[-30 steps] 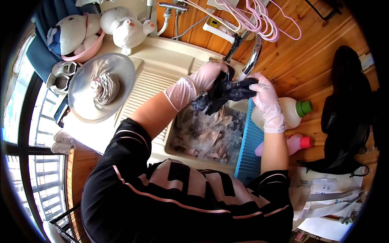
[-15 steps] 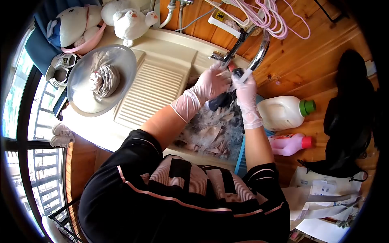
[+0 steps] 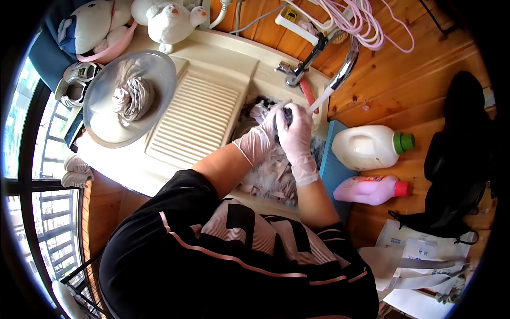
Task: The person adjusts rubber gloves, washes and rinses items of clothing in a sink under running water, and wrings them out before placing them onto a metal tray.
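Note:
Both hands wear thin whitish gloves and meet over the sink basin. My left hand [image 3: 267, 133] and my right hand [image 3: 295, 132] are closed around a bunched dark cloth [image 3: 285, 118], which shows between the fingers. Just beyond them, water runs from the curved chrome faucet [image 3: 346, 68]. Under my hands, pale and pinkish wet laundry [image 3: 273, 178] lies in foamy water. More dark and light fabric [image 3: 259, 109] shows at the basin's far end.
Left of the basin is a ribbed washboard [image 3: 194, 117], then a clear bowl [image 3: 159, 69] holding twisted grey cloth. A white bottle with green cap [image 3: 364, 147] and a pink bottle [image 3: 369, 190] stand right, beside a blue ridged board [image 3: 336, 159]. Pink hangers [image 3: 366, 26] hang above.
Both hands have come together and moved down from the faucet toward the basin. The dark cloth, earlier spread between them, is now bunched small. The view has shifted slightly.

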{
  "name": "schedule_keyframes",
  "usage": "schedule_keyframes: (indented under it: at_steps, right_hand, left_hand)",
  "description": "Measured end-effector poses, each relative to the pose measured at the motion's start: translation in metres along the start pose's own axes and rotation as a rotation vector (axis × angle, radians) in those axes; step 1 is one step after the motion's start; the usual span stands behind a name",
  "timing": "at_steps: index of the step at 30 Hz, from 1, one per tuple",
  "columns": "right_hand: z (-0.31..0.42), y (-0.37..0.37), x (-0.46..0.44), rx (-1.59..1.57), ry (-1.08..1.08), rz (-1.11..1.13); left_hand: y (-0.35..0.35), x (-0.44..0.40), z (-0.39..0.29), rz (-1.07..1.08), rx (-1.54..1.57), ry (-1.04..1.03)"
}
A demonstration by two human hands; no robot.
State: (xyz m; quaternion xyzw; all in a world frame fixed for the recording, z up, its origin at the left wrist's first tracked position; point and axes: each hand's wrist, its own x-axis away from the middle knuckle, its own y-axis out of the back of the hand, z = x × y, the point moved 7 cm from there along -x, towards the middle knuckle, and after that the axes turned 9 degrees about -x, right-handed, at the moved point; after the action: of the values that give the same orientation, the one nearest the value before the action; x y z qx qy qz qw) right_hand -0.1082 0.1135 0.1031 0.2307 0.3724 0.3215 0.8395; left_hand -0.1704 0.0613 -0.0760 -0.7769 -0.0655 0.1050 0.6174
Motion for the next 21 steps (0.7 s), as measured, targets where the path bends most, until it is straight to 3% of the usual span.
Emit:
schedule_keyframes:
  at_steps: [1,2,7,8,9,11,13,15,17,18,19,20,21]
  right_hand:
    - [-0.002,-0.002,-0.004,0.028,-0.016,0.022]
    - [-0.003,-0.002,-0.008,0.033,0.054,-0.024]
    - [-0.073,-0.016,-0.023,0.059,-0.498,0.025]
    - [-0.083,-0.022,-0.027,0.042,-0.426,0.081]
    - [-0.092,-0.021,-0.025,0.155,-0.407,0.009]
    - [-0.107,-0.009,-0.032,0.280,-0.450,0.217]
    - [-0.117,-0.003,-0.034,0.337,-0.388,0.240]
    - [-0.092,0.007,-0.042,0.213,-0.366,0.227]
    - [-0.080,0.011,-0.048,-0.180,-0.416,0.359]
    - [-0.079,0.007,-0.044,-0.228,-0.377,0.443]
    - [-0.074,0.002,-0.039,-0.279,-0.339,0.524]
    - [-0.074,0.000,-0.032,-0.258,-0.450,0.576]
    - [-0.069,0.007,-0.036,-0.356,-0.396,0.476]
  left_hand:
    - [0.016,-0.005,-0.002,-0.048,-0.207,-0.112]
    - [0.006,0.007,0.003,-0.120,-0.173,-0.062]
    - [-0.057,0.043,-0.006,-0.435,-0.039,0.148]
    - [-0.065,0.038,-0.006,-0.265,0.022,0.123]
    - [-0.053,0.046,-0.006,-0.359,-0.075,0.151]
    - [-0.050,0.071,-0.011,-0.547,-0.322,0.243]
    - [-0.032,0.075,-0.010,-0.533,-0.283,0.237]
    - [-0.005,0.099,-0.020,-0.772,-0.498,0.342]
    - [-0.004,0.120,-0.027,-0.881,-0.596,0.403]
    - [-0.004,0.127,-0.030,-0.936,-0.647,0.431]
    - [-0.003,0.127,-0.029,-0.874,-0.676,0.454]
    - [0.000,0.127,-0.028,-0.812,-0.707,0.478]
    - [0.000,0.123,-0.030,-0.747,-0.738,0.489]
